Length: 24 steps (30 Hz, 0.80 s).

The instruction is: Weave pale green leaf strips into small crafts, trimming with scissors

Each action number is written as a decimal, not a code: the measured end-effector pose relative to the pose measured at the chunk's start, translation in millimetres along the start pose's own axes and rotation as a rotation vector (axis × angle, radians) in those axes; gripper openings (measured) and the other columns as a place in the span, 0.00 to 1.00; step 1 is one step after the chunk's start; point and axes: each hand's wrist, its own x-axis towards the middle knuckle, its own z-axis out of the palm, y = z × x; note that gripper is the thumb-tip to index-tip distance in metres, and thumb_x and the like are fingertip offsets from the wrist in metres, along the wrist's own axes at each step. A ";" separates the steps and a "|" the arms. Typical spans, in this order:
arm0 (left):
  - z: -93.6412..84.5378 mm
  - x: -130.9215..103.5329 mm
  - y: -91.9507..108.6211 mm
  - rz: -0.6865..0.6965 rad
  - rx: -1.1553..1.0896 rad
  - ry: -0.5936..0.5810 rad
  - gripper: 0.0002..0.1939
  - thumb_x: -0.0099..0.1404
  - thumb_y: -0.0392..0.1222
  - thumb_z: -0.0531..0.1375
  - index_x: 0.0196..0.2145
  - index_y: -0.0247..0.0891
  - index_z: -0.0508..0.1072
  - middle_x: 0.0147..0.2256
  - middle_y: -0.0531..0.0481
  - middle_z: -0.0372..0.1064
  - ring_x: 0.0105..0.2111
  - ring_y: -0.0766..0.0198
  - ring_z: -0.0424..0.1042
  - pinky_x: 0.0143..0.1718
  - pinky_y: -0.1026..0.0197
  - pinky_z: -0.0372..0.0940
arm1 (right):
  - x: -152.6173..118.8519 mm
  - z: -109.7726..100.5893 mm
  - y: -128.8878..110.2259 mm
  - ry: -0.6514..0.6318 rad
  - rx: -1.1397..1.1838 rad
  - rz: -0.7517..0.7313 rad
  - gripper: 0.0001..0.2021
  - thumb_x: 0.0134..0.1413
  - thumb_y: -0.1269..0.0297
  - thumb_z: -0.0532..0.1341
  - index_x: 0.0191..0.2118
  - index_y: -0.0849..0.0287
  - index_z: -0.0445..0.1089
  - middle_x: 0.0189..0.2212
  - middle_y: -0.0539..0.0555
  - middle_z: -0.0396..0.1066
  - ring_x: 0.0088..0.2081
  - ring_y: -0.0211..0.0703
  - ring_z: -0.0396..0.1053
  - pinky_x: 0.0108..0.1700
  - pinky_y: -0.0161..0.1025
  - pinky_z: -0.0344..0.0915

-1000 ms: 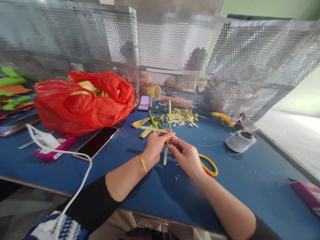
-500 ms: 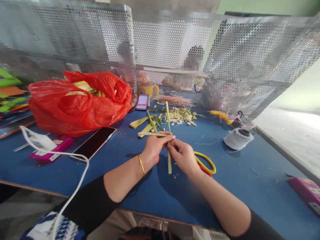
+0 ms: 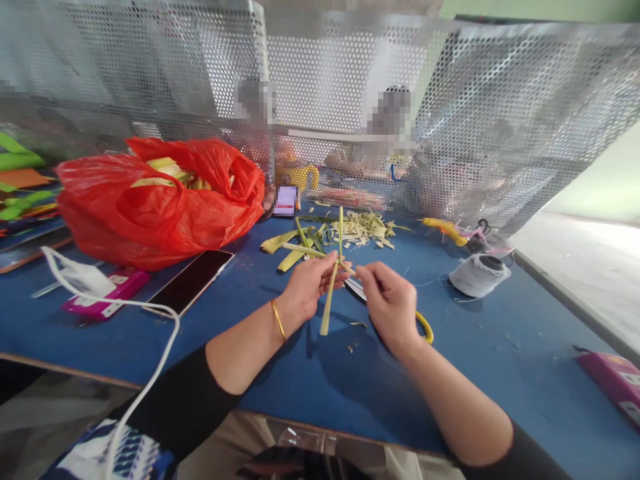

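Observation:
Pale green leaf strips cross one another in front of me, one pointing away and toward me, another running left to right. My left hand is closed, pinching them at the crossing between thumb and fingers. My right hand is closed on the short right-hand end of the sideways strip. Beneath the right hand lie scissors, with a yellow handle and part of the blade showing. Just beyond the hands are more leaf pieces and a heap of trimmed scraps.
A red plastic bag holding leaves stands back left. Near it lie a dark phone, a magenta box and a white cable. A white thread spool sits right. A perforated metal screen bounds the far side, with people behind it.
My right hand has moved right, away from the crossing, drawing out a strip end. The near end of the lengthwise strip has swung left. The scissors' blade now shows.

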 end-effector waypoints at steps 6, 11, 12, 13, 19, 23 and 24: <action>-0.9 -3.6 4.9 -0.053 0.023 0.004 0.13 0.68 0.43 0.59 0.30 0.33 0.77 0.31 0.43 0.79 0.23 0.68 0.75 0.24 0.68 0.67 | 13.2 -7.8 7.6 -0.075 -0.111 0.101 0.15 0.56 0.51 0.57 0.31 0.55 0.73 0.27 0.52 0.73 0.28 0.41 0.65 0.31 0.36 0.57; 0.3 -1.5 -4.4 0.097 0.145 0.008 0.03 0.52 0.30 0.67 0.27 0.33 0.78 0.26 0.48 0.77 0.22 0.70 0.71 0.24 0.69 0.60 | 7.9 0.1 11.2 -0.297 -0.082 0.139 0.18 0.55 0.52 0.56 0.20 0.56 0.64 0.16 0.47 0.62 0.21 0.36 0.55 0.26 0.35 0.51; 0.6 -0.7 -6.0 0.137 0.167 0.020 0.04 0.51 0.29 0.67 0.26 0.34 0.78 0.24 0.49 0.76 0.21 0.70 0.70 0.24 0.68 0.60 | 6.8 0.3 10.6 -0.306 -0.074 0.101 0.17 0.55 0.53 0.56 0.19 0.56 0.63 0.16 0.47 0.61 0.22 0.36 0.55 0.26 0.35 0.50; 0.7 -0.2 -7.0 0.171 0.190 0.031 0.04 0.50 0.29 0.67 0.26 0.34 0.78 0.23 0.50 0.74 0.21 0.70 0.69 0.24 0.67 0.59 | 6.3 -0.2 10.0 -0.317 -0.063 0.069 0.17 0.54 0.54 0.56 0.19 0.56 0.63 0.16 0.46 0.60 0.22 0.36 0.54 0.27 0.35 0.50; -1.4 -2.4 -5.6 0.147 0.332 -0.057 0.05 0.50 0.32 0.67 0.28 0.35 0.80 0.24 0.48 0.75 0.20 0.70 0.65 0.22 0.67 0.55 | 16.6 -7.1 12.3 -0.137 0.138 0.247 0.18 0.51 0.47 0.60 0.25 0.57 0.68 0.19 0.48 0.66 0.24 0.37 0.60 0.28 0.35 0.55; -3.0 -5.1 -9.0 0.140 0.416 -0.237 0.06 0.53 0.41 0.67 0.25 0.36 0.80 0.25 0.48 0.75 0.20 0.71 0.63 0.21 0.67 0.54 | 23.2 -5.6 16.9 -0.108 0.447 0.390 0.18 0.40 0.47 0.66 0.27 0.58 0.70 0.20 0.48 0.68 0.23 0.38 0.64 0.29 0.37 0.62; -2.8 -5.6 -9.9 0.150 0.438 -0.251 0.07 0.53 0.42 0.67 0.23 0.36 0.79 0.23 0.48 0.73 0.20 0.71 0.61 0.21 0.67 0.53 | 23.3 -4.7 17.5 -0.116 0.475 0.393 0.17 0.40 0.48 0.66 0.25 0.58 0.69 0.19 0.48 0.67 0.23 0.37 0.63 0.29 0.37 0.62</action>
